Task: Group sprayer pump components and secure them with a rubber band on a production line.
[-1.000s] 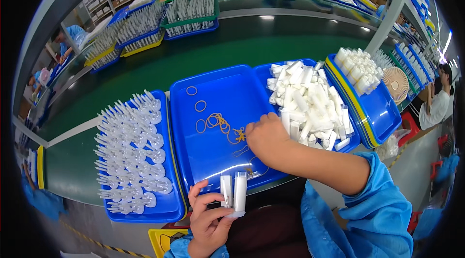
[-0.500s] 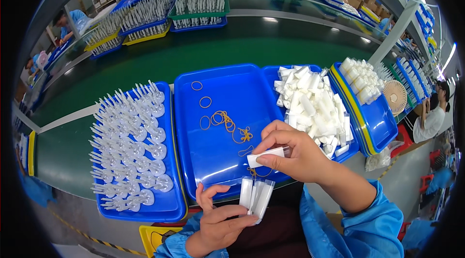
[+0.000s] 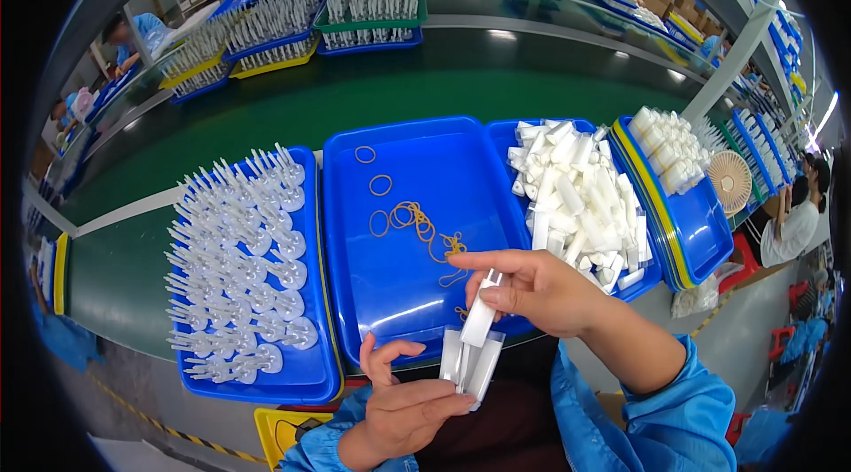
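Note:
My left hand [image 3: 409, 401] grips a small bunch of white pieces in clear plastic sleeves [image 3: 480, 374], with its index finger raised free. Between the thumb and fingers of my right hand [image 3: 542, 290] is a single white sleeved piece [image 3: 479, 319]. It tilts downward, its lower end at the top of the bunch; whether they touch I cannot tell. Beyond my hands lies a blue tray [image 3: 355, 277] with several loose tan rubber bands [image 3: 409, 217] in it. To its right, another blue tray [image 3: 503, 137] carries a heap of similar white pieces [image 3: 576, 188].
At the left, a blue tray [image 3: 310, 374] holds rows of clear plastic parts with upright stems [image 3: 253, 268]. Stacked blue and yellow trays [image 3: 700, 246] stand right, beside a round woven basket [image 3: 729, 181]. A green work surface [image 3: 496, 73] runs behind; co-workers sit around it.
My right hand has turned its white piece from nearly level to steeply slanted and lowered it toward the bunch. My left hand has stayed almost still.

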A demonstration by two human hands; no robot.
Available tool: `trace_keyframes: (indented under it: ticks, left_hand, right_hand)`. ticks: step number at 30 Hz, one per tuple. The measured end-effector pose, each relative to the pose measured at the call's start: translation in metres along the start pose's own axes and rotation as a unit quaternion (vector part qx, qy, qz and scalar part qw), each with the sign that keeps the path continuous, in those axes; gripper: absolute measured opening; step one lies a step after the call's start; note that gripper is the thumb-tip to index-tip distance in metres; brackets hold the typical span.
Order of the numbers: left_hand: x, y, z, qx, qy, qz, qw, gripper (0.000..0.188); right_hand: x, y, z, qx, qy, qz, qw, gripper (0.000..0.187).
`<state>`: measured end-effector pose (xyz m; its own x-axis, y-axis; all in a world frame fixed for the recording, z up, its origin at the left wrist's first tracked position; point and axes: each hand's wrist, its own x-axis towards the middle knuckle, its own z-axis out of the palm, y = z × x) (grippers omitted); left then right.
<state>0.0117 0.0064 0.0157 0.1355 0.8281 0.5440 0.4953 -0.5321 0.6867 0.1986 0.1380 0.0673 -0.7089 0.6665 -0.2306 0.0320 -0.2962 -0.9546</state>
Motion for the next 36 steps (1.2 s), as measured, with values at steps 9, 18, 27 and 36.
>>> trace_keyframes:
  ticks: [9,18,27,36]
  left_hand:
    - [-0.005,-0.006,0.006,0.01,-0.003,0.061,0.998,0.022]
    - [-0.011,-0.004,-0.002,0.041,0.038,0.043,0.997,0.021]
    - [-0.016,-0.004,0.001,0.094,0.085,0.073,0.989,0.052]
    - [-0.004,-0.005,0.011,-0.571,-0.296,-0.135,0.754,0.073]
  right_hand:
    - [-0.01,-0.004,-0.002,-0.098,-0.016,-0.023,0.995,0.04]
    - [-0.018,-0.01,0.008,-0.241,-0.021,-0.065,0.968,0.036]
    - [-0.039,0.004,0.033,-0.341,-0.041,-0.177,0.922,0.042]
    - [-0.037,0.006,0.06,-0.314,-0.163,-0.428,0.832,0.028]
